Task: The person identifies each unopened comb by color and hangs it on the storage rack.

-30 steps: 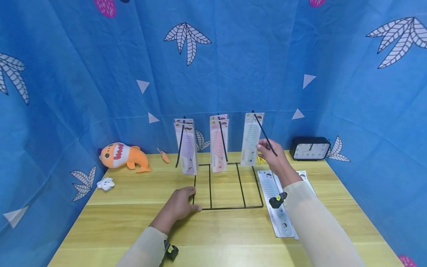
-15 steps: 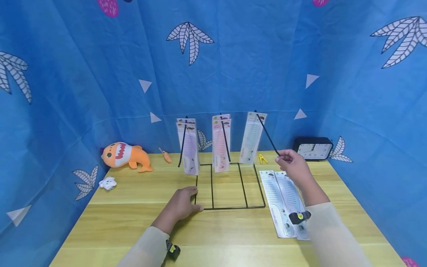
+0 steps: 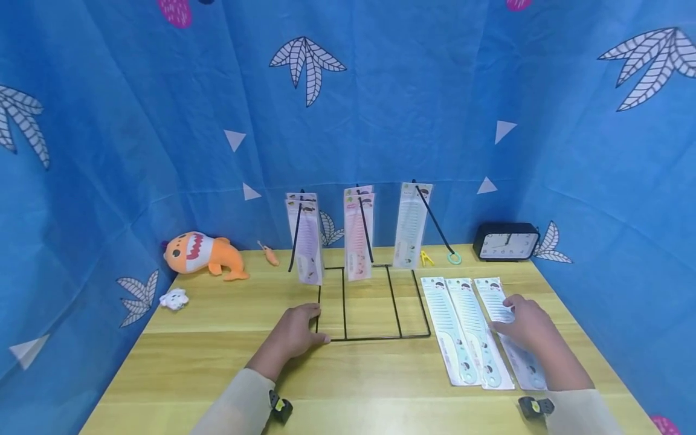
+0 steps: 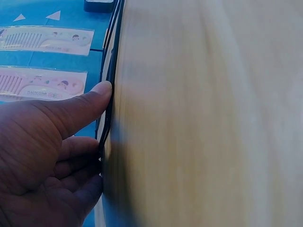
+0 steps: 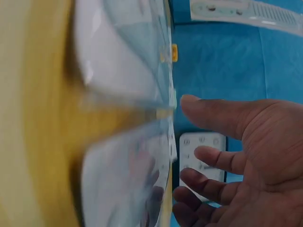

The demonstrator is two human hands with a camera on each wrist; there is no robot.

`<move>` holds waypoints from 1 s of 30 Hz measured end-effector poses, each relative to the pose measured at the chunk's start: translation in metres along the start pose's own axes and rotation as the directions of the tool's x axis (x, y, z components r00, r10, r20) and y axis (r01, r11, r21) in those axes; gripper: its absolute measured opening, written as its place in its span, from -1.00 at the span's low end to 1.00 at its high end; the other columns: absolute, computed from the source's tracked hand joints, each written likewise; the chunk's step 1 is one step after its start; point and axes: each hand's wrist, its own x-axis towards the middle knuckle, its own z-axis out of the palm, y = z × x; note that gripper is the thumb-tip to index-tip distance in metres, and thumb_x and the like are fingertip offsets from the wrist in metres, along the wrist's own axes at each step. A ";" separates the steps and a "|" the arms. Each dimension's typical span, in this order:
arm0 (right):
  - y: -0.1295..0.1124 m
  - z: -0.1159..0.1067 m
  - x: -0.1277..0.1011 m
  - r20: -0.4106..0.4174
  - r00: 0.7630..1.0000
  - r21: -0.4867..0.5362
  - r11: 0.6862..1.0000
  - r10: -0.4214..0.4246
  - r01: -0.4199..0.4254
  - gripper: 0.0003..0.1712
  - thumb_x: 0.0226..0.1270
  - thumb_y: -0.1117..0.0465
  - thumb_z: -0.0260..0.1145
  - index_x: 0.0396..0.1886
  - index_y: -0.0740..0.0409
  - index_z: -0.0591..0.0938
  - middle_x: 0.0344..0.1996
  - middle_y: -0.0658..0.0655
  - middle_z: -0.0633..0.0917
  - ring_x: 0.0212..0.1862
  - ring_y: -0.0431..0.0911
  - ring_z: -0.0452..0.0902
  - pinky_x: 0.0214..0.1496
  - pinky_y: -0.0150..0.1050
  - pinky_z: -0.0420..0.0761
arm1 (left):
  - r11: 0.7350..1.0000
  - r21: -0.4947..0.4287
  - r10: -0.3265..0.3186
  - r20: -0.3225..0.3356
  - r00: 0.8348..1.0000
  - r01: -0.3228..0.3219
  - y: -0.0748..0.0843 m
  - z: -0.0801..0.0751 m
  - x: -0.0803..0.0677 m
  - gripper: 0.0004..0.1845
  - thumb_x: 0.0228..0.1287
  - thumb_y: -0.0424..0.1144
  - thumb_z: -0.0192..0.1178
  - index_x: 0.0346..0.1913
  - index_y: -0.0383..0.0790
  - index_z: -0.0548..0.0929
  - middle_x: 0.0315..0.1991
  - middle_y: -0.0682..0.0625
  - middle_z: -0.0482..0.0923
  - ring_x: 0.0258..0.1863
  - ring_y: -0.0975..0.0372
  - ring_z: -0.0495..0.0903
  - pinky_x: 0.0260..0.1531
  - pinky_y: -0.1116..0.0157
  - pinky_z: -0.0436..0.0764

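My left hand [image 3: 293, 332] holds the near left corner of a black wire rack [image 3: 375, 338]; in the left wrist view its thumb presses the front bar [image 4: 112, 66], with fingers curled behind. Packaged combs hang from the rack's hooks: purple [image 3: 308, 241] at left, pink [image 3: 357, 241] in the middle, a single mint one [image 3: 411, 226] at right. My right hand [image 3: 524, 326] is over the rightmost of three flat comb packages [image 3: 491, 296], its thumb and fingers spread apart around nothing in the right wrist view. The other packages [image 3: 448, 326] lie to its left.
A black clock [image 3: 507, 243] stands at the back right. Near the right hook's tip are a mint ring [image 3: 454, 258] and a yellow clip [image 3: 426, 258]. An orange plush shark [image 3: 203, 257], a small orange item [image 3: 269, 255] and a white figurine [image 3: 174, 299] sit at left.
My right hand has left the hanging mint comb, passed the hook's tip, and come down right to the flat packages. The third package and mint ring now show. My left hand stays put.
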 end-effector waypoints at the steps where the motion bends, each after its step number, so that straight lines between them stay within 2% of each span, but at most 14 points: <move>1: 0.004 0.000 -0.001 0.000 1.000 0.000 1.000 0.006 -0.006 -0.03 0.41 -0.02 0.54 0.49 0.53 0.32 0.31 0.64 0.45 0.18 0.42 0.47 0.28 0.40 0.60 | 1.000 0.002 0.001 0.000 1.000 -0.001 0.000 0.000 0.000 -0.23 0.29 -0.08 0.61 0.46 -0.38 0.60 0.57 -0.18 0.49 0.59 -0.19 0.41 0.61 -0.15 0.43; 7: 0.020 -0.002 -0.004 0.046 0.996 0.016 0.997 0.079 -0.080 0.08 0.33 -0.07 0.61 0.48 0.56 0.28 0.22 0.64 0.45 0.05 0.33 0.51 0.08 0.21 0.67 | 1.000 0.014 0.014 0.002 1.000 -0.014 -0.002 0.002 -0.001 -0.23 0.30 -0.07 0.61 0.46 -0.39 0.60 0.57 -0.19 0.49 0.58 -0.19 0.43 0.60 -0.15 0.45; 15: 0.019 -0.003 -0.003 0.088 0.989 -0.008 0.993 0.122 -0.122 0.10 0.35 -0.06 0.60 0.47 0.61 0.22 0.09 0.61 0.53 -0.02 0.29 0.56 -0.07 0.06 0.69 | 1.000 -0.006 -0.001 -0.003 1.000 0.001 0.000 0.000 0.000 -0.22 0.31 -0.08 0.61 0.48 -0.36 0.59 0.59 -0.16 0.48 0.60 -0.17 0.40 0.62 -0.14 0.42; 20: 0.017 -0.002 -0.004 0.110 0.982 0.014 0.987 0.156 -0.159 0.17 0.37 -0.04 0.58 0.53 0.65 0.12 0.13 0.64 0.51 0.00 0.31 0.56 -0.06 0.07 0.70 | 1.000 0.006 0.006 -0.002 1.000 -0.006 0.001 -0.001 0.000 -0.22 0.31 -0.08 0.61 0.48 -0.37 0.59 0.58 -0.17 0.48 0.59 -0.18 0.41 0.61 -0.15 0.44; 26: 0.022 0.000 -0.002 0.129 0.976 0.022 0.983 0.176 -0.180 0.18 0.37 -0.05 0.57 0.47 0.74 0.12 0.07 0.62 0.53 -0.04 0.29 0.58 -0.08 0.04 0.71 | 1.000 0.003 0.000 -0.006 1.000 0.000 -0.001 0.001 0.000 -0.23 0.30 -0.07 0.61 0.47 -0.37 0.60 0.58 -0.17 0.49 0.59 -0.18 0.41 0.61 -0.15 0.44; 30: 0.033 -0.003 0.002 0.140 0.980 0.069 0.986 0.139 -0.150 0.02 0.48 0.01 0.47 0.45 0.72 0.17 0.10 0.62 0.54 -0.02 0.28 0.58 -0.05 0.06 0.71 | 1.000 0.006 0.007 -0.007 1.000 -0.007 -0.002 0.002 0.000 -0.23 0.29 -0.08 0.61 0.46 -0.38 0.60 0.57 -0.17 0.49 0.59 -0.18 0.42 0.60 -0.15 0.45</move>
